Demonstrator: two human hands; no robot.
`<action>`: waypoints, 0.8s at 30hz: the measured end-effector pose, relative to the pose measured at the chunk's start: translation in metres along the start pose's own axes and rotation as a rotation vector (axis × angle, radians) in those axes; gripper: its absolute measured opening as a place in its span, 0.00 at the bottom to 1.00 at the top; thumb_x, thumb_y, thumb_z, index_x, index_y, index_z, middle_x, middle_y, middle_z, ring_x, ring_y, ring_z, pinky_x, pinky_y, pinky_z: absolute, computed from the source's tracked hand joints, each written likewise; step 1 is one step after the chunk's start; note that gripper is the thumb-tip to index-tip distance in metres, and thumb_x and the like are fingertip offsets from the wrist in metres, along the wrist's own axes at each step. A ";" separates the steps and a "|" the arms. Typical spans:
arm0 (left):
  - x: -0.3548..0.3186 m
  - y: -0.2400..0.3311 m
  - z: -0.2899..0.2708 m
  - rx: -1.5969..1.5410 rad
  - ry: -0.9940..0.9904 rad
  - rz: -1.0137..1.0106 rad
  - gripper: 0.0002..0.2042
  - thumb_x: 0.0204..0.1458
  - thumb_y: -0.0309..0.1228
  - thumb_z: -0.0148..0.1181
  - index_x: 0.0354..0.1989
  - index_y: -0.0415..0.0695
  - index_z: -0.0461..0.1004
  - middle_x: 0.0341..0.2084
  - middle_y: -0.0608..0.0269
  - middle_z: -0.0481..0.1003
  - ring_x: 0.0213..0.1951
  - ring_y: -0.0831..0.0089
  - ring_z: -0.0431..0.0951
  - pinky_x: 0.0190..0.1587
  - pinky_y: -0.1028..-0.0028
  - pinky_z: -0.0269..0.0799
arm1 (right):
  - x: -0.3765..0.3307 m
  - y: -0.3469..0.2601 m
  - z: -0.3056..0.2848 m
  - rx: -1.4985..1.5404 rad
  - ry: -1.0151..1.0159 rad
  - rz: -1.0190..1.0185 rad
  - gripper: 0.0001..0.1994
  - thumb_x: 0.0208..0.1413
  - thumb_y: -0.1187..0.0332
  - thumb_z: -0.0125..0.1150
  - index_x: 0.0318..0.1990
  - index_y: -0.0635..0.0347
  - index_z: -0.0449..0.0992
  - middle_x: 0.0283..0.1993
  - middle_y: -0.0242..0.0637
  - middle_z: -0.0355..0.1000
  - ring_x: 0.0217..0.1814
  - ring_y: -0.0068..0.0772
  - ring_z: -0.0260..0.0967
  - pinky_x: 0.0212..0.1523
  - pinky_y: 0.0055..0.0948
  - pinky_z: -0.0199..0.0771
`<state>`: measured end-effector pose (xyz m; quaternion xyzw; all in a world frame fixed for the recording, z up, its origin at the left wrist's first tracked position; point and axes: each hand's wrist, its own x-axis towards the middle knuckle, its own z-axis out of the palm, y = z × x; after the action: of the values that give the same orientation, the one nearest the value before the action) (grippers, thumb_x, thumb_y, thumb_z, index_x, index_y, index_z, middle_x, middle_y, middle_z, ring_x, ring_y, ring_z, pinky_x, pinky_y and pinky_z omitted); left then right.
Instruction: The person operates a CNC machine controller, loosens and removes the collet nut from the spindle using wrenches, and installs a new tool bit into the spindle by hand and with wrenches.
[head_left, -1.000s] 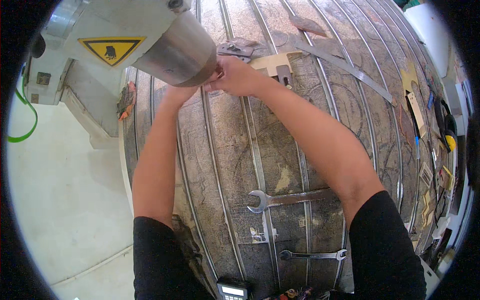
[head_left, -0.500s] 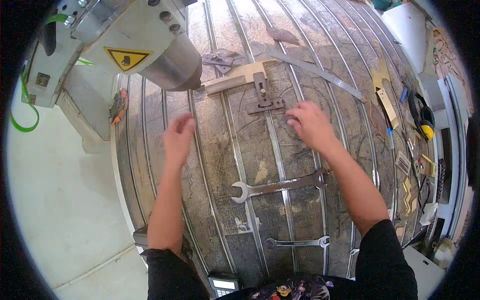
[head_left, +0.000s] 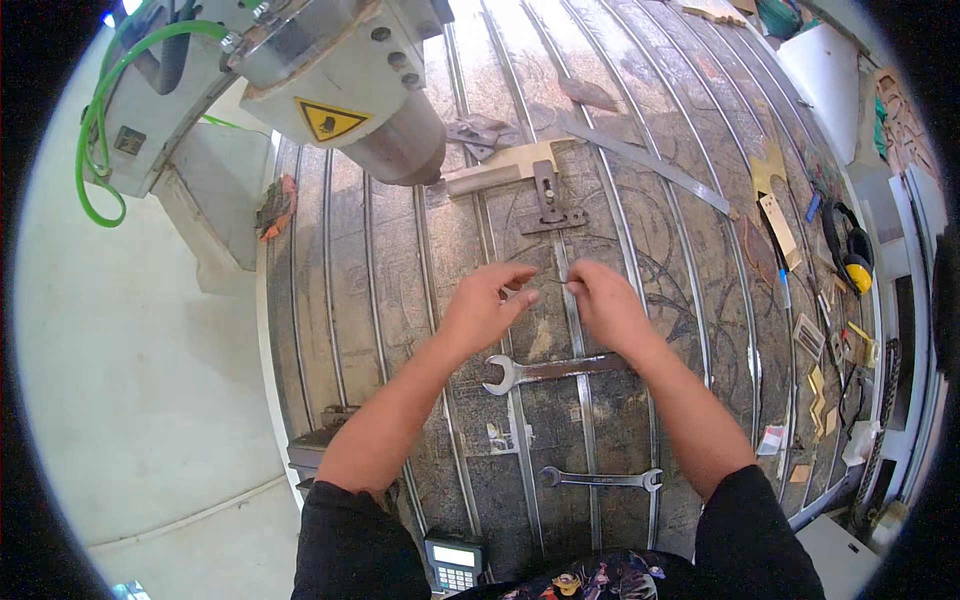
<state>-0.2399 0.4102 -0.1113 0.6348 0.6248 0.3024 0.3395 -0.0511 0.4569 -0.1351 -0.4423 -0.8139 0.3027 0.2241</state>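
My right hand (head_left: 602,303) pinches a thin metal bit (head_left: 562,283) between its fingertips, above the slotted machine bed (head_left: 400,300). Facing it, my left hand (head_left: 482,305) has its fingers spread, with the fingertips almost at the bit's free end. A large open-end wrench (head_left: 550,370) lies on the bed just below both hands. A smaller wrench (head_left: 598,479) lies nearer to me. The machine's round spindle head (head_left: 395,140) hangs over the bed at the upper left, well away from both hands.
A metal clamp (head_left: 548,200) and a pale bar (head_left: 500,168) sit on the bed beyond my hands. A long flat strip (head_left: 645,162) lies further right. Small wooden pieces and yellow ear defenders (head_left: 850,262) line the right side. A calculator (head_left: 452,563) is at the bottom edge.
Both hands left the spindle and came back toward me. They were apart over the bed half a second ago; now they meet above the large wrench, the right one holding the thin bit.
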 end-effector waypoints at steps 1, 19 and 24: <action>0.002 -0.003 0.001 -0.084 0.013 -0.027 0.12 0.45 0.27 0.58 0.40 0.41 0.72 0.30 0.61 0.74 0.31 0.74 0.74 0.36 0.76 0.69 | 0.008 -0.007 0.005 0.116 -0.001 -0.008 0.03 0.47 0.74 0.51 0.31 0.62 0.68 0.32 0.44 0.68 0.38 0.48 0.65 0.37 0.40 0.65; 0.070 -0.077 -0.087 -0.105 0.582 -0.112 0.09 0.47 0.26 0.57 0.37 0.38 0.69 0.28 0.68 0.70 0.28 0.81 0.65 0.32 0.80 0.62 | 0.146 -0.055 0.117 1.719 0.127 0.628 0.03 0.52 0.72 0.53 0.33 0.58 0.68 0.29 0.29 0.68 0.26 0.18 0.64 0.25 0.18 0.65; 0.077 -0.075 -0.084 -0.460 0.587 -0.086 0.08 0.46 0.22 0.55 0.35 0.35 0.70 0.32 0.61 0.73 0.34 0.77 0.71 0.39 0.78 0.64 | 0.159 -0.059 0.131 2.003 0.138 0.688 0.02 0.55 0.72 0.49 0.35 0.58 0.67 0.29 0.32 0.69 0.27 0.22 0.65 0.27 0.22 0.69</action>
<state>-0.3494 0.4907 -0.1256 0.4012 0.6374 0.5895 0.2921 -0.2495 0.5296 -0.1723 -0.2788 -0.0098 0.8564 0.4344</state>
